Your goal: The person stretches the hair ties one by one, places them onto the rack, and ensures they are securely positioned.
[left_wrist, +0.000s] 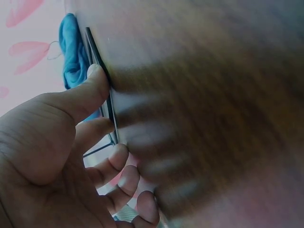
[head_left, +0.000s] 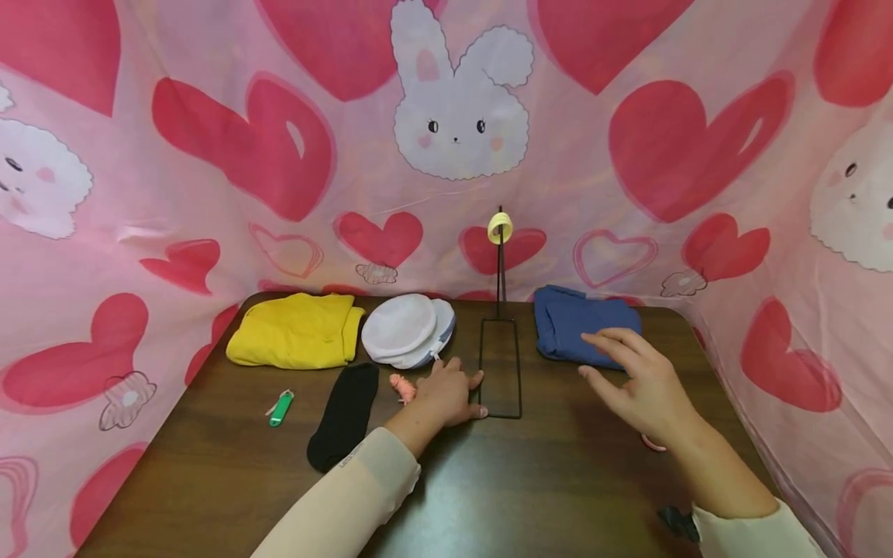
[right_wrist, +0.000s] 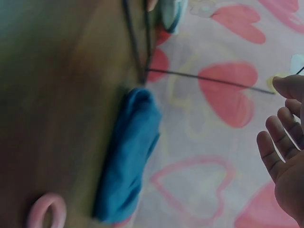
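Observation:
A black wire stand (head_left: 518,370) has a rectangular base flat on the table and a tall upright at its back. A pale yellow coiled ring (head_left: 500,228) hangs near the upright's top. My left hand (head_left: 446,393) rests at the left side of the base. Its thumb and index finger touch the base wire (left_wrist: 97,57), and the other fingers are spread, slightly bent. My right hand (head_left: 645,387) is raised, holding nothing, with fingers apart. It overlaps the folded blue cloth (head_left: 572,322) in the head view.
Left of the stand lie white round fabric pieces (head_left: 399,327), a folded yellow cloth (head_left: 293,332), an orange thread bundle (head_left: 402,386), a black sock-like piece (head_left: 343,418) and a green-handled tool (head_left: 281,409). At right are a pink ring (right_wrist: 46,209) and a small black item (head_left: 675,521).

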Tool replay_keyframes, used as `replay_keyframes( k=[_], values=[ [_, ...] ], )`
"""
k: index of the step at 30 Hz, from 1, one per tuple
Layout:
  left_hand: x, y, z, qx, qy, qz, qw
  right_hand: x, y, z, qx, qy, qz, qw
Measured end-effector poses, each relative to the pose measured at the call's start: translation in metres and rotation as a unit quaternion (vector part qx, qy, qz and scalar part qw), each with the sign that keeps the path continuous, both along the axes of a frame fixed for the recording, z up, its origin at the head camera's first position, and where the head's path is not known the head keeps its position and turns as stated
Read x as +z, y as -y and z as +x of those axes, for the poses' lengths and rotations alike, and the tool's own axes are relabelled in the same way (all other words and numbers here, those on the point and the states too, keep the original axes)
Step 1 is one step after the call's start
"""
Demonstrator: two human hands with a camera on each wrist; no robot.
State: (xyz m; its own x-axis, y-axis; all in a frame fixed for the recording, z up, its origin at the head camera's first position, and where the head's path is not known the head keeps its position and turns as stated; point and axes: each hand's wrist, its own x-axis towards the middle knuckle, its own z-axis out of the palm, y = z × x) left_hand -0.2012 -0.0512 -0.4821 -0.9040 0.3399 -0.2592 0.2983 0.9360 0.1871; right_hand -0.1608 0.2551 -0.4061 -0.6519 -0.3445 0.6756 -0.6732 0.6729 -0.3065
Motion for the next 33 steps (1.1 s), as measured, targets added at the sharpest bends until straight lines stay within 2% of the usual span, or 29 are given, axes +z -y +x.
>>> replay_keyframes(
  k=[10,17,25,33],
  values=[
    [0.0,-0.001,0.0,-0.002,0.004,-0.005,1.0,-0.029,-0.045,0.017,-0.033,0.035,0.021,0.999],
    [0.001,0.0,0.0,-0.002,0.008,-0.003,1.0,-0.054,-0.076,0.014,-0.047,0.064,0.068,0.995],
    [0.0,0.0,0.0,0.001,0.006,-0.007,1.0,-0.075,-0.114,0.01,-0.084,0.137,0.114,0.98],
    [-0.001,0.001,-0.001,0.0,0.007,-0.001,1.0,-0.084,-0.139,0.009,-0.111,0.213,0.13,0.962]
  ],
)
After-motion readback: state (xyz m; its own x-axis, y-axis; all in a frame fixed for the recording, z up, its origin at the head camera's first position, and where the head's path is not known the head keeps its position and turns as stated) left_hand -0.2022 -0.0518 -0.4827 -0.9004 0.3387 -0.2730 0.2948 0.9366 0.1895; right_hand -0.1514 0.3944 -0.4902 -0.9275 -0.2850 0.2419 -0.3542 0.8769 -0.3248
